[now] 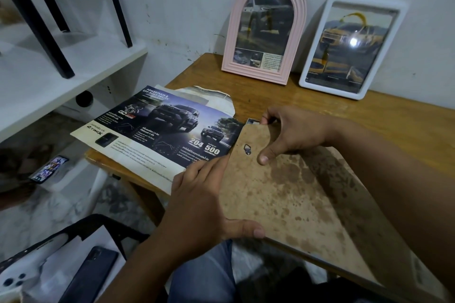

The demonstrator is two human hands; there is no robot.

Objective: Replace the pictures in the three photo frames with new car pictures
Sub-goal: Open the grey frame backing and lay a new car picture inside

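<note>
Frame: third frame [295, 194] lies face down over the table's near edge, stained backing up, so the back can be worked.
Right hand: right hand [290, 134] pinches the backing's far top corner, thumb beside the hanger [247, 149], likely lifting it.
Left hand: left hand [204, 202] grips the near edge, steadying.
Brochure: brochure [160, 128] lies just left, ready.
Others: pink frame [264, 29] and white frame [349, 47] lean on the wall, already holding car pictures.
</note>
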